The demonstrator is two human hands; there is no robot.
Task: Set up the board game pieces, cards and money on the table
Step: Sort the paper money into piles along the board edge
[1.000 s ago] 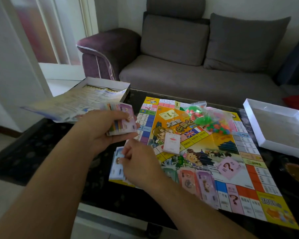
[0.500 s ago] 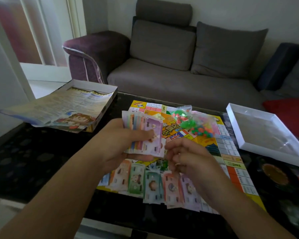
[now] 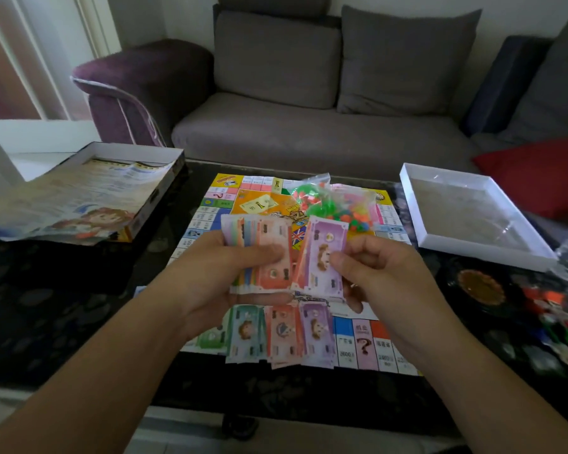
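The right hand's (image 3: 379, 273) thumb and forefinger are pinching a single purple note (image 3: 322, 260) near its right long edge, the remaining fingers curling loosely behind it; the note is standing almost upright, its long axis running top to bottom and leaning slightly to the right, and it is just parting from the orange face of the fanned money stack (image 3: 259, 253); the left hand (image 3: 223, 276) is clamping that stack, thumb lying across the orange top note and the fingers curling underneath; both hands are hovering above the game board (image 3: 368, 342) rather than resting on it; directly below the pinched note, along the board's near edge, sorted money piles (image 3: 282, 332) are lying side by side, green, teal, orange, then purple, each with its long axis pointing away from the person; the purple pile is sitting almost straight beneath the right hand, so that hand is the nearer one, and the coming move looks to be a short drop downward and toward the body, the note needing only to be tipped flat to match the pile's direction; farther out, a clear bag of plastic pieces (image 3: 332, 204) is lying on the far half of the board, unopened as far as can be told; a box with a rules sheet (image 3: 79, 198) is sitting to the left and a white box lid (image 3: 466, 211) to the right on the dark table (image 3: 63, 306)
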